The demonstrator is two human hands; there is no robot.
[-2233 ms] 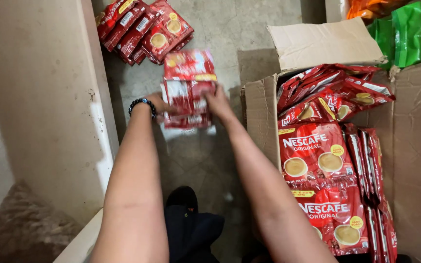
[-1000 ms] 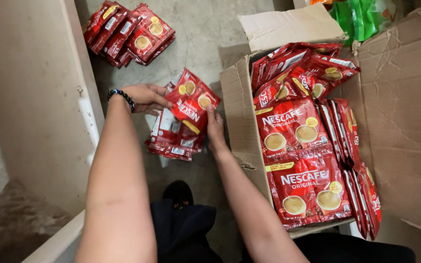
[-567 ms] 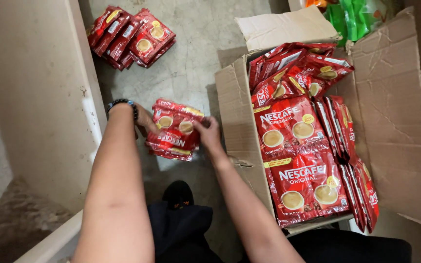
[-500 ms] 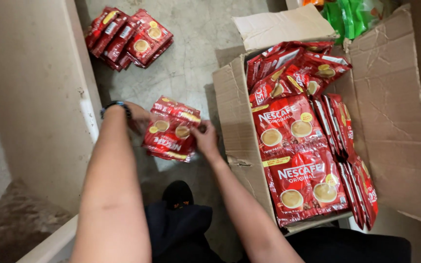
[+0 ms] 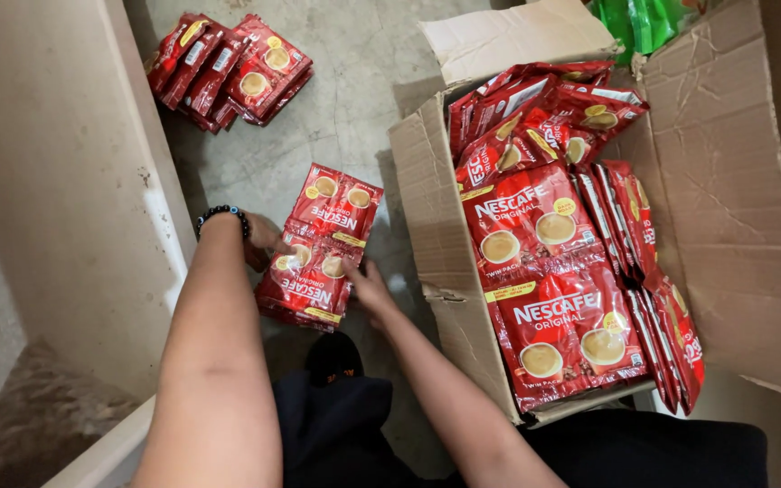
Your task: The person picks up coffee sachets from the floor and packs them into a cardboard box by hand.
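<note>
A folded stack of red coffee sachet strips (image 5: pixel 318 262) lies low over the concrete floor between my two hands. My left hand (image 5: pixel 262 242), with a dark bead bracelet on the wrist, grips the stack's left edge. My right hand (image 5: pixel 370 287) presses on its right lower edge. To the right stands an open cardboard box (image 5: pixel 427 190) packed with more red sachet strips (image 5: pixel 544 271).
Another pile of red sachets (image 5: pixel 228 72) lies on the floor at the top left. A pale wall or panel (image 5: pixel 56 181) runs along the left. Green packets (image 5: pixel 644 20) show behind the box. My dark trousers and shoe (image 5: pixel 334 361) are at the bottom.
Both hands have brought the sachet strip down from in front of me, folded it into a stack, and lowered it toward the floor beside the box.
</note>
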